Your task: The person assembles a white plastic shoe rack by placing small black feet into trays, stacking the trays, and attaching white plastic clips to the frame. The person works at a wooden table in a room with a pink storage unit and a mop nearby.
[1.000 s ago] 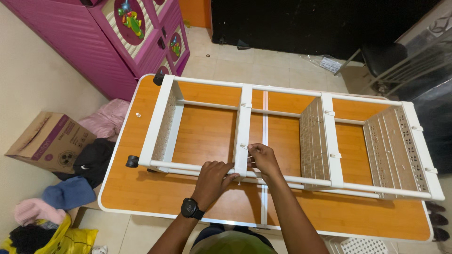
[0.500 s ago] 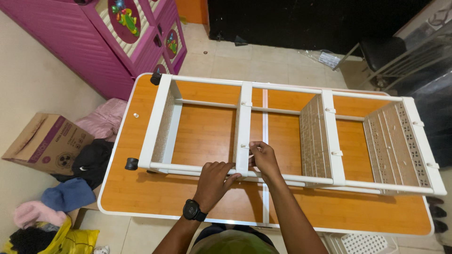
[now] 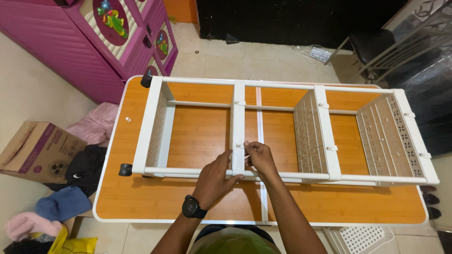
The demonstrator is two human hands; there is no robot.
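- We see an orange wood-grain table (image 3: 155, 202) with a white rim, carrying everything we handle.
- On it lies a white plastic shelf rack (image 3: 150, 124) on its side, its long axis running from the table's left edge to its right edge, open bays facing up, empty.
- Its perforated beige panels (image 3: 308, 134) stand on edge as dividers; black castor wheels (image 3: 125, 169) point towards the left edge.
- A flat white crossbar (image 3: 238, 117) spans the rack near the middle.
- Our left hand (image 3: 214, 176) rests curled against the near rail beside that crossbar.
- Our right hand (image 3: 259, 159) is closed, pinching a small white piece at the crossbar.
- A cardboard box (image 3: 37, 150) sits on the floor left of the table.
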